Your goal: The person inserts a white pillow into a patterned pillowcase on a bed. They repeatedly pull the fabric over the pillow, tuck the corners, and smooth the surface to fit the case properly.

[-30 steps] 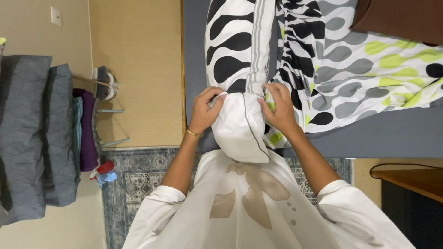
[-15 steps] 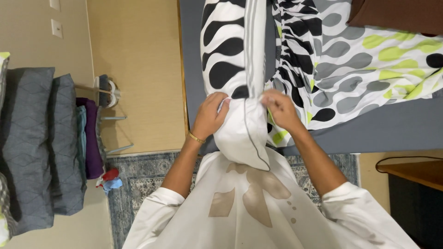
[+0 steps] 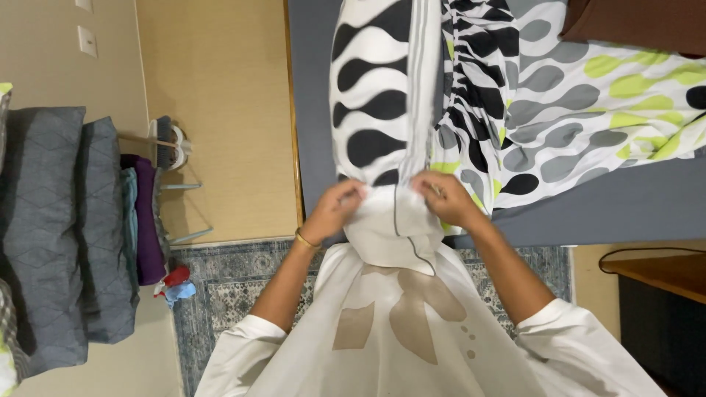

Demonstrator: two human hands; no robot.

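Left hand (image 3: 334, 209) bent at the wrist, fingers curled tight, pinching the white open end of the pillowcase (image 3: 379, 95). Right hand (image 3: 445, 200) mirrored it just across, fingers likewise closed on the same white hem, knuckles up. Both forearms angled inward from white sleeves, meeting at the cloth. Thin gold bangle (image 3: 305, 241) on the left wrist.

Between the fingertips, a narrow bunched fold of the hem. Beyond the fingers, stretched away over the grey bed (image 3: 625, 213), lay the black-and-white wave-patterned pillowcase, full and rounded, with a pillow inside; only its white end (image 3: 390, 235) showed below the fingers, hanging toward the body. Right of the right fingers, touching the pillowcase, lay a crumpled sheet (image 3: 573, 95) with grey and lime ovals, and past that a brown cushion (image 3: 640, 22) at the far corner.

Well left of the left fingers, beyond the tan wall panel, stood stacked grey cushions (image 3: 51, 228) with purple and teal cloth (image 3: 143, 220) beside them. Below the wrists, a patterned blue-grey rug (image 3: 235, 287). Near the right elbow, a dark wooden table edge (image 3: 662, 272).
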